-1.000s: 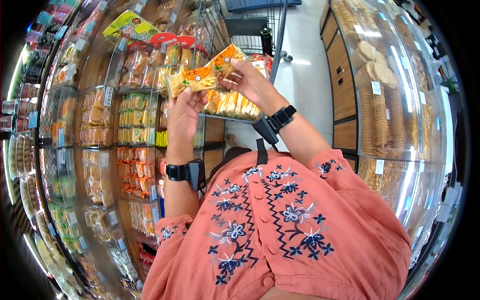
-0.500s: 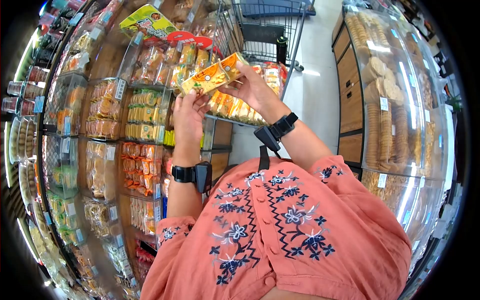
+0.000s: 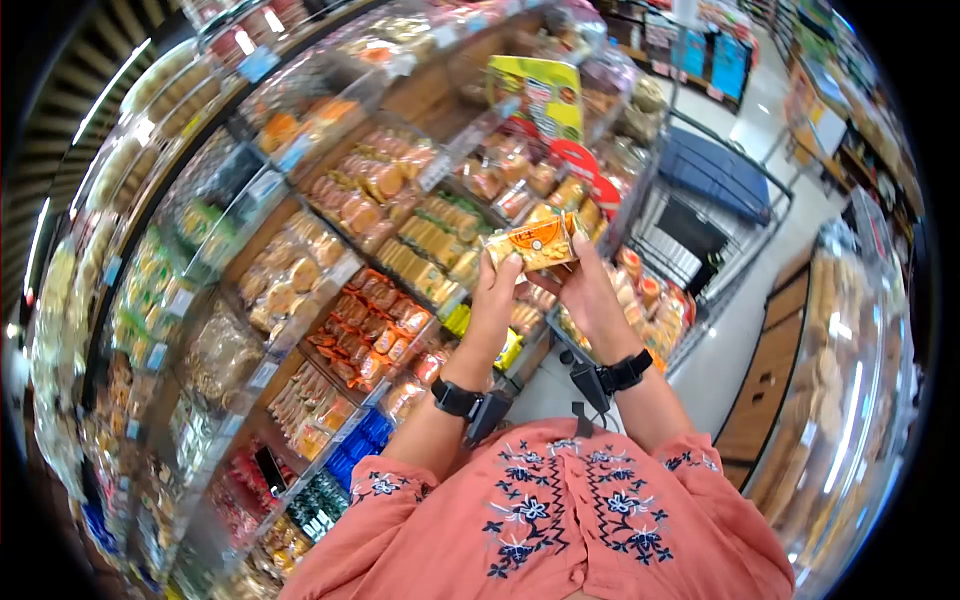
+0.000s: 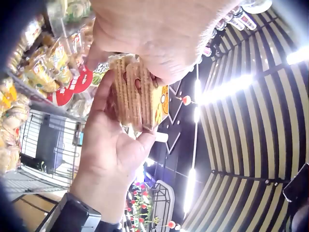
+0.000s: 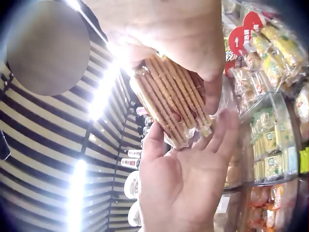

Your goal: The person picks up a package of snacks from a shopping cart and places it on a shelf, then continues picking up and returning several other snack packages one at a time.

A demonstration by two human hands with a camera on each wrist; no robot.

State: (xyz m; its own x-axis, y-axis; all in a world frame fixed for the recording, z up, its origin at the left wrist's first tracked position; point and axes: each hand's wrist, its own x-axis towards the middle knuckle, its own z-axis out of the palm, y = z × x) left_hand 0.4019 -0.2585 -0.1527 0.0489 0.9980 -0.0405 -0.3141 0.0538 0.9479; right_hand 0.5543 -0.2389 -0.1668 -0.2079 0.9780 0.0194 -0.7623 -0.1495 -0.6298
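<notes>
Clear-wrapped packs of thin layered crackers [image 3: 532, 246] with an orange label are between my two hands in the head view. My left hand [image 3: 490, 305] grips them at the left end, thumb on the front face. At the right end, my right hand [image 3: 592, 300] holds them with the thumb near the upper corner. In the left wrist view, stacked cracker edges [image 4: 130, 94] face the camera, and fingers of both hands wrap the ends. The right wrist view also shows the layered edges [image 5: 169, 96], with my left palm [image 5: 188, 179] below.
Clear shelf bins with wrapped snacks [image 3: 370, 325] line the left side. A wire shopping cart [image 3: 690, 235] stands ahead, with bagged snacks [image 3: 650, 300] near its front. At the right are a wooden cabinet [image 3: 765, 370] and clear biscuit bins [image 3: 830, 370]. A green sign [image 3: 540, 95] rises above the shelf.
The two packs, end to end before, are now closer together, and my hands have drawn nearer each other. The head view has swung left, so hands and cart appear farther right.
</notes>
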